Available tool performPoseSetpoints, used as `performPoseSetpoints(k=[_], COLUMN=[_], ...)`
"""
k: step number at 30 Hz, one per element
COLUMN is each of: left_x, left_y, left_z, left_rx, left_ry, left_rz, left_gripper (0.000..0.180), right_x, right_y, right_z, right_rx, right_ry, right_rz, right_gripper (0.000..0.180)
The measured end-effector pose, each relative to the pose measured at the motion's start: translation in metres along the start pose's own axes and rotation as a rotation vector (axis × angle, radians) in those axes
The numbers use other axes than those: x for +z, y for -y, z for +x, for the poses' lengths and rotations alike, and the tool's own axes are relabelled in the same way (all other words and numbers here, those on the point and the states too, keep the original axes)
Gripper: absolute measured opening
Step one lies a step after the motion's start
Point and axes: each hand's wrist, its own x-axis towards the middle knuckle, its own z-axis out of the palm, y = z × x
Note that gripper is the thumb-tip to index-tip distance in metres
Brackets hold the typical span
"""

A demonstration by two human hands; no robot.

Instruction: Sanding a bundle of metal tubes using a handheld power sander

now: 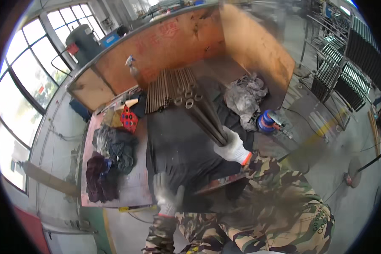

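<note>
My right hand (233, 146), in a white knit glove with an orange cuff edge, is closed around a bundle of several dark metal tubes (208, 120). The tubes slant up and away to the left, with their round open ends toward the table's middle. Beyond them a row of similar tubes (158, 93) lies side by side on the black cloth (173, 146). Near the table's front edge my left hand (167, 195), gloved too, has its fingers stretched out and holds nothing. It is over the cloth; whether it touches cannot be made out.
Dark rags (114, 154) lie on the table's left, near a red dotted piece (129, 119). A spray bottle (132, 67) stands behind the tubes. Crumpled grey plastic (245, 97) and a blue sander (266, 121) are at right. Orange boards (169, 42) wall the back.
</note>
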Motion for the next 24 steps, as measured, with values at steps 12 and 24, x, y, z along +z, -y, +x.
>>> performPoseSetpoints(k=[12,24], left_x=[-0.012,-0.040], left_y=[-0.046,0.009], left_z=[0.034,0.109], left_rx=[-0.257,-0.154], left_ry=[0.051,0.430], left_rz=[-0.233,0.307], left_gripper=[0.038,0.031], right_x=[0.113,0.200], right_y=[0.051,-0.011], right_z=[-0.054,-0.041], right_rx=[0.468,0.807], right_ry=[0.224,0.277], right_rz=[1.169,1.201], right_gripper=[0.015,0.022])
